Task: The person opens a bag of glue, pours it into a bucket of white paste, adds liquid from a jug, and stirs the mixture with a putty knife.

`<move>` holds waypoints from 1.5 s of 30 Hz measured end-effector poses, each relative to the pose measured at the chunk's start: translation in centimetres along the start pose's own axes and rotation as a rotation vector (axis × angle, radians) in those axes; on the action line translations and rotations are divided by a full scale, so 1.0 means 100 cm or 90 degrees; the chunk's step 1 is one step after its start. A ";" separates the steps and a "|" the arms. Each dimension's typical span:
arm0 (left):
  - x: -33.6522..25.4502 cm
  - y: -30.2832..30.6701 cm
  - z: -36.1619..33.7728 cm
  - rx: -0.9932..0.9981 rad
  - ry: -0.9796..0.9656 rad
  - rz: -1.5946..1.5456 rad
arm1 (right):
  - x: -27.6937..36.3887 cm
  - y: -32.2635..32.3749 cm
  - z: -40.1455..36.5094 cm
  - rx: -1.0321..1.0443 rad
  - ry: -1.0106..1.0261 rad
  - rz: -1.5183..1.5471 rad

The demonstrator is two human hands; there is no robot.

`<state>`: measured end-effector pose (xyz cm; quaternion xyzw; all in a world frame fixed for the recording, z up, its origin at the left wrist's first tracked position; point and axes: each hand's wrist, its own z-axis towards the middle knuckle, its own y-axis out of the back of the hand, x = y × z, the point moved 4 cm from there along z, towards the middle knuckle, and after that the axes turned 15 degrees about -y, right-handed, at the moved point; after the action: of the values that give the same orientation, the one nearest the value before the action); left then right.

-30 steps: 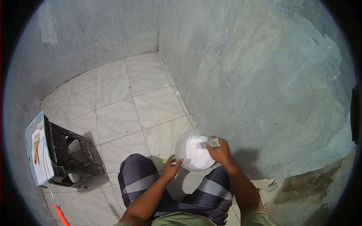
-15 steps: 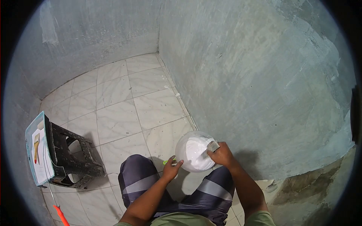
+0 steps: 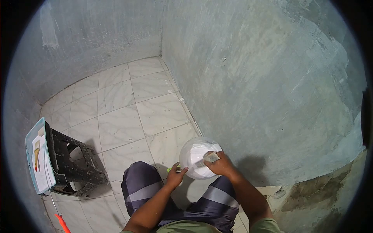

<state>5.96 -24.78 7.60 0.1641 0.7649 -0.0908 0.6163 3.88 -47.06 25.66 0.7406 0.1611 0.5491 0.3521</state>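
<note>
A round translucent tub point(image 3: 187, 149) of white paste point(image 3: 197, 153) is between my knees, close to the right-hand wall. My left hand point(image 3: 176, 176) grips the tub's near left side, thumb against the wall just below the rim. A small yellow-green piece point(image 3: 169, 169) sticks out beyond its fingers; most of it is hidden. My right hand point(image 3: 221, 165) reaches over the tub's right side, closed around a flat scraper point(image 3: 211, 157). The scraper's pale, smeared blade shows above the fist, over the paste.
To the left, a black plastic stool point(image 3: 74, 155) carries a light-blue tray point(image 3: 29, 155) with a wooden-handled paintbrush point(image 3: 37, 155). A tool with an orange handle point(image 3: 62, 223) hangs near the tray. Grey plastered walls point(image 3: 248, 77) meet at a corner above the marble-patterned floor tiles point(image 3: 118, 116).
My right hand has moved left and slightly down with the scraper, farther over the paste. My left hand stays at the tub's side. The view has shifted slightly.
</note>
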 end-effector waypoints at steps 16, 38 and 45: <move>-0.008 0.001 -0.003 0.014 0.013 -0.013 | 0.005 0.003 0.011 -0.027 -0.001 0.012; -0.019 0.002 -0.005 0.019 -0.009 0.016 | 0.007 0.003 0.007 0.010 -0.013 -0.062; -0.017 0.003 -0.003 0.011 -0.010 0.021 | -0.012 -0.001 0.016 0.024 -0.004 -0.014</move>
<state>6.10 -24.67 9.32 0.1811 0.7563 -0.0885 0.6224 4.97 -48.31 24.50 0.7474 0.1785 0.5394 0.3444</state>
